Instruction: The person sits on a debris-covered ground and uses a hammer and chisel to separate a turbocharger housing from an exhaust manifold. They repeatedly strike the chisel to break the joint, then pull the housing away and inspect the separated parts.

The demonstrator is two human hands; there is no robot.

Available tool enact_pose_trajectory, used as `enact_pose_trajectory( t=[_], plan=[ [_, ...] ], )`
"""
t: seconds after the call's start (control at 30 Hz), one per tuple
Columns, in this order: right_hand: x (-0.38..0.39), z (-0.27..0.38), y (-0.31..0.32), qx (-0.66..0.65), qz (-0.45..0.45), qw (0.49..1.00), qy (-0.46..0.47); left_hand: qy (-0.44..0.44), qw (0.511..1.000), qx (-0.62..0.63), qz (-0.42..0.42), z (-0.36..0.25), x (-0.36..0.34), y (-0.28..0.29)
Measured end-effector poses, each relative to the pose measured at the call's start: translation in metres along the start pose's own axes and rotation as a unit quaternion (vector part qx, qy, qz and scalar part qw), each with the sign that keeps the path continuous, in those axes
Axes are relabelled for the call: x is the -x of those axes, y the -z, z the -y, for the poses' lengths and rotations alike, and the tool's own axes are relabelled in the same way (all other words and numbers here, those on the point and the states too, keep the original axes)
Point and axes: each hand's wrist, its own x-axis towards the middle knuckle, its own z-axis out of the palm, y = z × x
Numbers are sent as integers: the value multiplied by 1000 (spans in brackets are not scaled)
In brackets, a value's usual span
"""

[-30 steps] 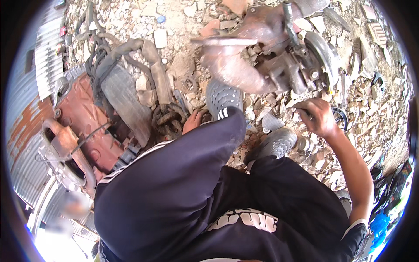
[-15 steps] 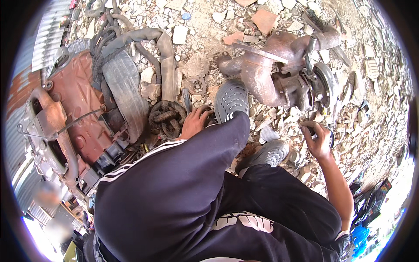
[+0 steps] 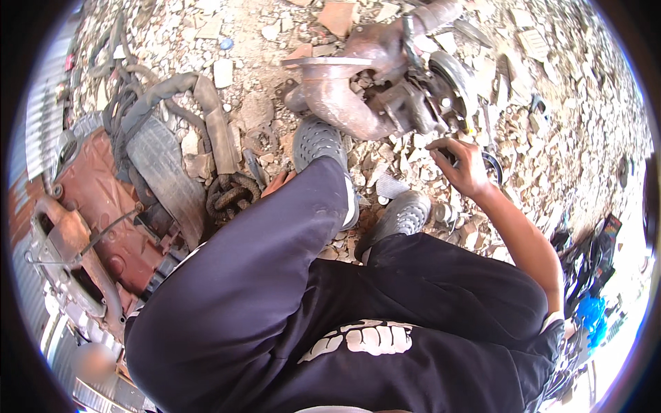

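My right hand [image 3: 467, 166] is closed, thumb and fingertips drawn together, just below a rusty exhaust pipe assembly [image 3: 337, 96]. Whatever lies between its fingertips is too small to make out. Beside its wrist is a dark ring [image 3: 493, 167]. The pipe assembly has a flat flange and a round dark metal housing [image 3: 451, 82] at its right end. My left hand [image 3: 277, 183] rests low by a heavy rusty chain [image 3: 233, 195]. Only its fingers show past my knee, stretched out; the rest is hidden behind my trouser leg.
A reddish-brown engine [image 3: 103, 199] stands at the left, with a worn rubber strip [image 3: 165, 172] and a thick hose [image 3: 213, 117] next to it. Broken stone and tile cover the ground. My grey clogs [image 3: 318, 141] are near the pipes. Dark items and a blue bag [image 3: 591, 320] lie far right.
The whole view has shifted, so the pipes and engine appear further left and higher. My left hand is now mostly covered by my knee. My right hand keeps its closed shape, nearer the pipes.
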Motion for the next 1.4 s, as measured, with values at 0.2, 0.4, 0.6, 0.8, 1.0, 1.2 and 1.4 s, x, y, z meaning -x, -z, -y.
enact_pose_trajectory(
  t=[0.2, 0.4, 0.6, 0.8, 1.0, 1.2, 1.4],
  plan=[
    [8, 5, 7, 3, 1, 1000, -13, 8, 1000, 8, 24, 12, 2, 16],
    [15, -14, 2, 6, -9, 1000, 6, 8, 999, 16, 44, 18, -4, 32],
    [15, -19, -1, -1, -16, 1000, 4, 34, 996, 41, 65, 34, -11, 57],
    [15, -31, 7, 30, -29, 999, -7, 177, 972, 155, 23, 54, -29, 119],
    [22, -107, 13, 33, -268, 960, -68, 83, 957, 186, -205, 20, -91, 133],
    [53, -146, 69, -154, -465, 849, -196, -40, 946, 179, -267, -60, -118, 176],
    [105, -98, 24, -180, -477, 781, -359, -177, 933, 199, -241, -86, -169, 220]
  ],
)
